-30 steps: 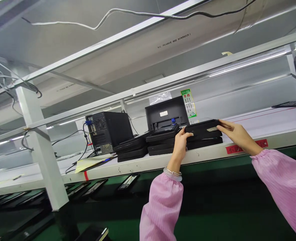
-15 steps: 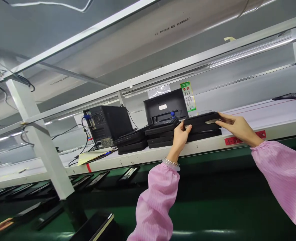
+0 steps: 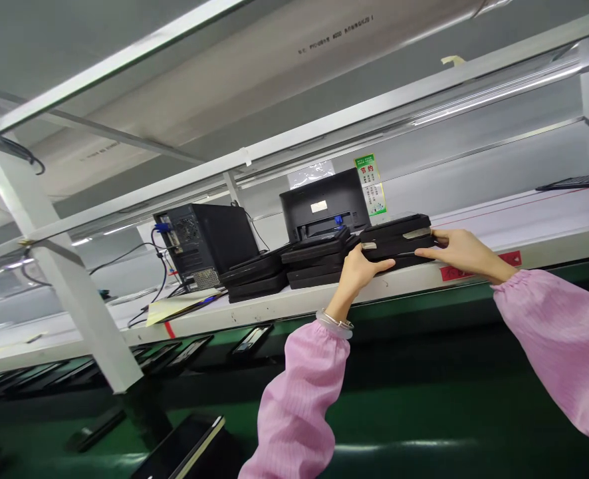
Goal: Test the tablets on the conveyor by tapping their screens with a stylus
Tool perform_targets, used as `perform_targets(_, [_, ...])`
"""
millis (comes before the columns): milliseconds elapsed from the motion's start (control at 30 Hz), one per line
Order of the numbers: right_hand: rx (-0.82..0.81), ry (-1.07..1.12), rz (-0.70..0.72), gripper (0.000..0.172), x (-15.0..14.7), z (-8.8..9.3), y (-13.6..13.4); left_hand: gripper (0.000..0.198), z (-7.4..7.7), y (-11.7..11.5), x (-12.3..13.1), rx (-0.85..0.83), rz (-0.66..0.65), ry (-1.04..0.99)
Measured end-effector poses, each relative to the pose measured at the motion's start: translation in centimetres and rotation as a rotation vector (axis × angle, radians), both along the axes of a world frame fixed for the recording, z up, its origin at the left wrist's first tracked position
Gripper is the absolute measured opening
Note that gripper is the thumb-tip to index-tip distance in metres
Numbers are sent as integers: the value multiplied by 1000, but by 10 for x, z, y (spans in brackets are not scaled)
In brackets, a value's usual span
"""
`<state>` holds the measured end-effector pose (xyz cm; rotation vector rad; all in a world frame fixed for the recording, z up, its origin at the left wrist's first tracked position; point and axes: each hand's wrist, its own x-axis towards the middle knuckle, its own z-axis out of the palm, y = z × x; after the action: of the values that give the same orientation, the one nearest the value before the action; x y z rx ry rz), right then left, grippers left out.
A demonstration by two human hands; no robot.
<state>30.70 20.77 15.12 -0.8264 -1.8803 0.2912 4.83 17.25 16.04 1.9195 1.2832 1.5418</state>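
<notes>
1. The right-hand stack (image 3: 397, 229) of flat black devices sits at the front edge of the white shelf (image 3: 254, 310), right of two similar stacks; a pale patch shows near its right end.
2. The left hand (image 3: 358, 269) is at the stack's left end, its fingers partly hidden and its thumb pointing right across the front.
3. The right hand (image 3: 461, 253) is at the right end, fingertips against the side, thumb reaching in front. For both hands, I cannot tell whether the fingers grip the stack or merely rest against it.
4. Just beside it, the middle stack (image 3: 317, 263) and then the left stack (image 3: 257, 279) line the same front edge.
5. Behind the stacks, toward the shelf's back edge, a black monitor (image 3: 324, 199) shows its rear; a computer tower (image 3: 225, 236) stands to its left.
6. A yellow sheet (image 3: 177, 306) lies by the front edge, left of the stacks. A red label (image 3: 454, 273) marks that edge below the right hand.
7. Below, slim dark devices (image 3: 189, 352) lie along the far edge of the green tabletop (image 3: 414, 399).
</notes>
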Motion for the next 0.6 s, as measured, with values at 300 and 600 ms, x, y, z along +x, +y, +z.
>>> perform_targets(300, [-5,144,42,33,-7,0,-7,40,-7,3,-2,104,-99,-132])
perform_targets(600, [56,-126,-273,36,-25,0,-18,32,-4,1,-7,78,20,-98])
